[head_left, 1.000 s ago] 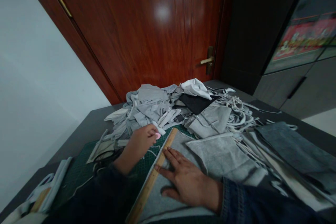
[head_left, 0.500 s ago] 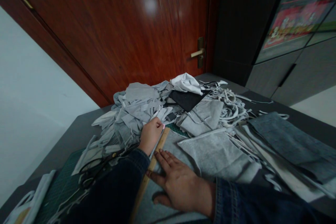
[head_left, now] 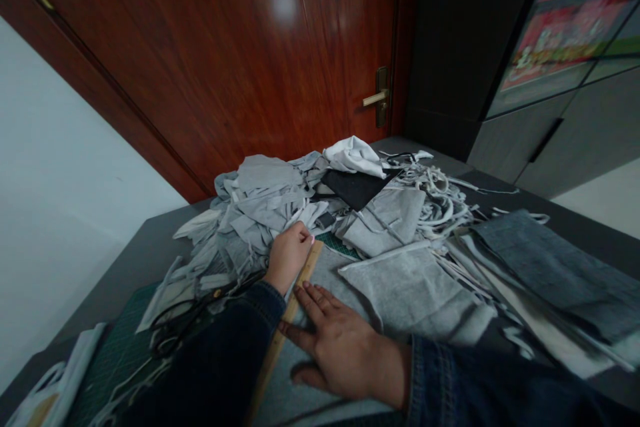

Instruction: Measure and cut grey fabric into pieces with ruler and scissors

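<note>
My left hand (head_left: 290, 257) is curled at the far end of a wooden ruler (head_left: 287, 320), pinching a small pink object (head_left: 312, 239), possibly tailor's chalk. The ruler lies slanted on a grey fabric piece (head_left: 325, 287). My right hand (head_left: 340, 347) is spread flat, its fingertips on that fabric and touching or just beside the ruler's right edge. My left sleeve hides the ruler's middle part.
Black-handled scissors (head_left: 183, 323) lie on a green cutting mat (head_left: 120, 347). Behind are a heap of grey fabric scraps (head_left: 260, 203), a black piece (head_left: 355, 188), a white cloth (head_left: 353, 157) and coiled strips (head_left: 440, 203). Dark grey fabric (head_left: 550, 267) lies right.
My left hand has moved up along the ruler to its far end, with the pink object at its fingertips. The view has shifted and tilted. My right hand stays on the fabric.
</note>
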Demonstrator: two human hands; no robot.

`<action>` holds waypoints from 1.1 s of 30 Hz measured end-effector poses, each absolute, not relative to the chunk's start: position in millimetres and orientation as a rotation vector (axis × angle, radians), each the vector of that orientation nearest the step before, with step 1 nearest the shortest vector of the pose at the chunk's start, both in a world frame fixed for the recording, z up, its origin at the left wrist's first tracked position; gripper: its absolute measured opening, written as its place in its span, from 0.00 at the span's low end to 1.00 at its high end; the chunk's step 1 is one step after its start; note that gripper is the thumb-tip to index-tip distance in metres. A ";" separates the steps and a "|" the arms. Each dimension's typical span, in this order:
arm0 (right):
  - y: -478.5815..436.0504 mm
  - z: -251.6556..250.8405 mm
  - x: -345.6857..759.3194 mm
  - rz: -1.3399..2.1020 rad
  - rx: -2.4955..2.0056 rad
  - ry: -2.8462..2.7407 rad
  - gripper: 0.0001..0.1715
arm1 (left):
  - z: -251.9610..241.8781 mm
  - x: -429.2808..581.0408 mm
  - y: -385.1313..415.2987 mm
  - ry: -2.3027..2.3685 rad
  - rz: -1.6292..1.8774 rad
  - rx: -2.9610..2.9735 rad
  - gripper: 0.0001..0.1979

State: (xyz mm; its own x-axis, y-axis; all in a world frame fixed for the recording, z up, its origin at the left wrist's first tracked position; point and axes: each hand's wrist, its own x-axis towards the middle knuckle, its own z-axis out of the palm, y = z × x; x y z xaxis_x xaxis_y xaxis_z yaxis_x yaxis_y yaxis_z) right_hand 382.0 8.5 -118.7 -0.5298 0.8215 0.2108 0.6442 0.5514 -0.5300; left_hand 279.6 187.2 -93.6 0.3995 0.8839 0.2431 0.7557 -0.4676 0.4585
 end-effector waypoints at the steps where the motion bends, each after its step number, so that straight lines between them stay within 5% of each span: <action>1: 8.4 -118.8 382.1 0.548 -1.191 -2.349 0.42 | -92.9 279.3 186.7 1.440 0.657 2.393 0.07; 33: 9.6 -126.5 379.6 0.467 -1.220 -2.392 0.43 | -72.5 209.0 114.3 1.392 0.378 2.460 0.08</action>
